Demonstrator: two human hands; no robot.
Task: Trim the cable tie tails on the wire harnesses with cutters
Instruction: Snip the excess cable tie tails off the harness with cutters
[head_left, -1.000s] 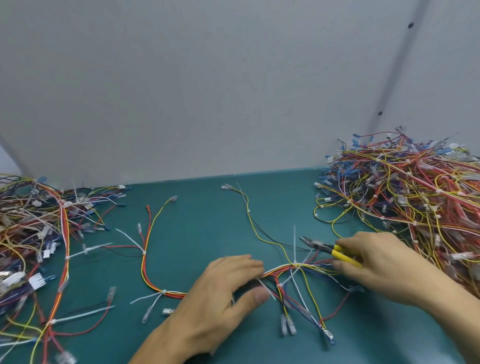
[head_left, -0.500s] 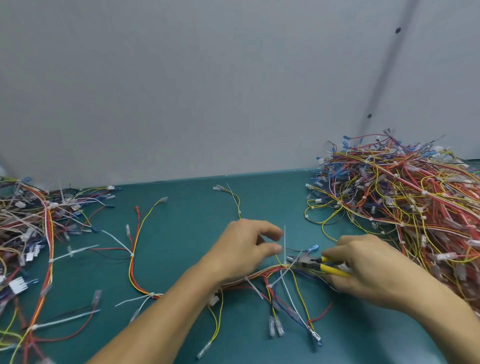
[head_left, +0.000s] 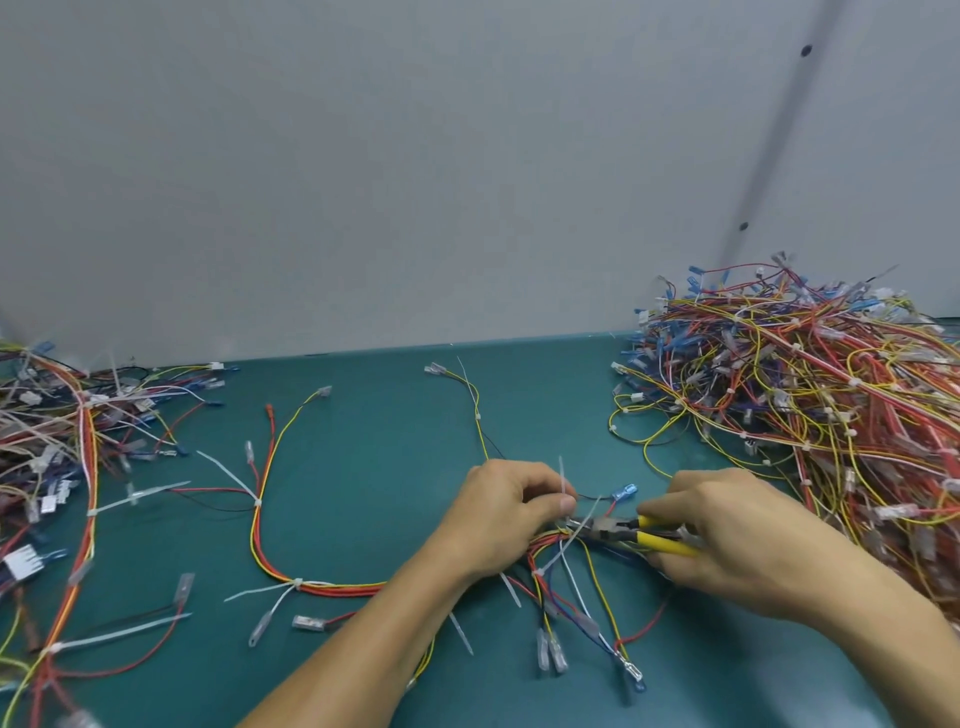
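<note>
Two hands engaged: we are pinching the upright cable tie tail (head_left: 562, 475) with the left hand (head_left: 506, 519), holding it clear of the wire harness (head_left: 332, 588) on the tabletop (head_left: 363, 457); the right hand (head_left: 737, 540) is gripping yellow-handled cutters (head_left: 623, 532), nose near its base, seemingly for a flush cut.

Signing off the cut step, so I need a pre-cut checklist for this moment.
1. Left hand pinches the tie tail upright: ok.
2. Right hand grips the cutters by the yellow handles: ok.
3. Cutter tip at the tail's base: ok, as far as it shows.
4. Blades around the tail only, not the wires: cannot tell.
5. Left fingers away from the tip: not ok, they look very close.
</note>
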